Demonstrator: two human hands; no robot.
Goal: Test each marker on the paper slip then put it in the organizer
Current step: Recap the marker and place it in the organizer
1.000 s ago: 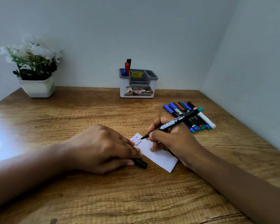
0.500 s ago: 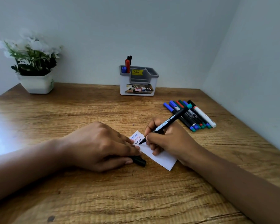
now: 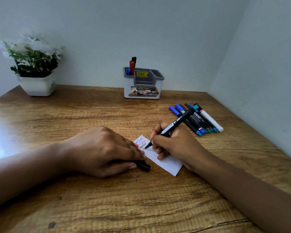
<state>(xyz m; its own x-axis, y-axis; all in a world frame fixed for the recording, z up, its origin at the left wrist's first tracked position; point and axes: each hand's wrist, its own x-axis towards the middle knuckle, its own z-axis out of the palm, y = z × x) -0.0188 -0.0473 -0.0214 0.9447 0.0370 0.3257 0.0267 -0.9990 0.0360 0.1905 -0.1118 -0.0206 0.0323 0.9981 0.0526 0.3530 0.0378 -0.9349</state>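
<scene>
My right hand (image 3: 176, 145) grips a black marker (image 3: 175, 125) with its tip on the white paper slip (image 3: 165, 162), below blue, red and black lines of writing. My left hand (image 3: 104, 150) rests on the slip's left edge, and its fingers curl round a black cap (image 3: 144, 166). A grey and white organizer (image 3: 143, 84) stands at the back by the wall; its left compartment holds a blue, a red and a black marker (image 3: 132, 66). Several more markers (image 3: 198, 120) lie in a row to the right.
A white pot with white flowers (image 3: 34, 69) stands at the back left of the wooden table (image 3: 74, 115). Walls close off the back and the right side. Bright glare covers the table's left edge.
The marker's tip has moved down the slip and started a new black line under the earlier writing. My left hand has stayed on the slip with the cap.
</scene>
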